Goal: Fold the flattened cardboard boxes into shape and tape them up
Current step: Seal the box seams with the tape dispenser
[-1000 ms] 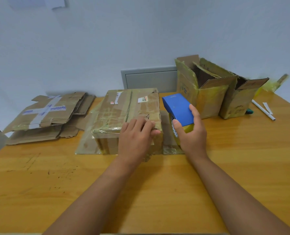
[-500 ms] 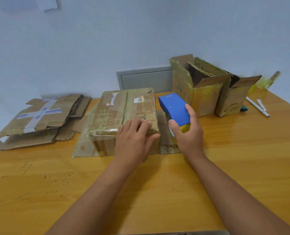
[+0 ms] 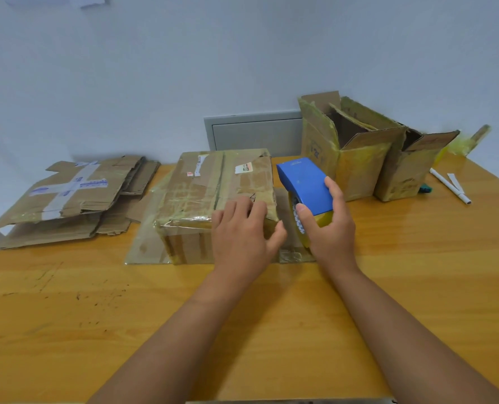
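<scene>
cardboard box [image 3: 213,196] looks light but floppy, so left hand [image 3: 242,231] presses flat on top while right hand [image 3: 327,225] grips tape [image 3: 303,193].

The left hand [image 3: 244,231] covers the near right corner of the closed box [image 3: 213,196]. The right hand [image 3: 328,228] and the blue dispenser [image 3: 306,185] hide most of the tape roll [image 3: 298,225]. The picture's bottom edge cuts off both forearms. The open box [image 3: 350,147] hides the right end of the grey panel [image 3: 254,132]. The label print on the closed box is too small to read. At the table's [image 3: 417,258] far right corner, a yellow-green object [image 3: 473,139] is blurred.
</scene>
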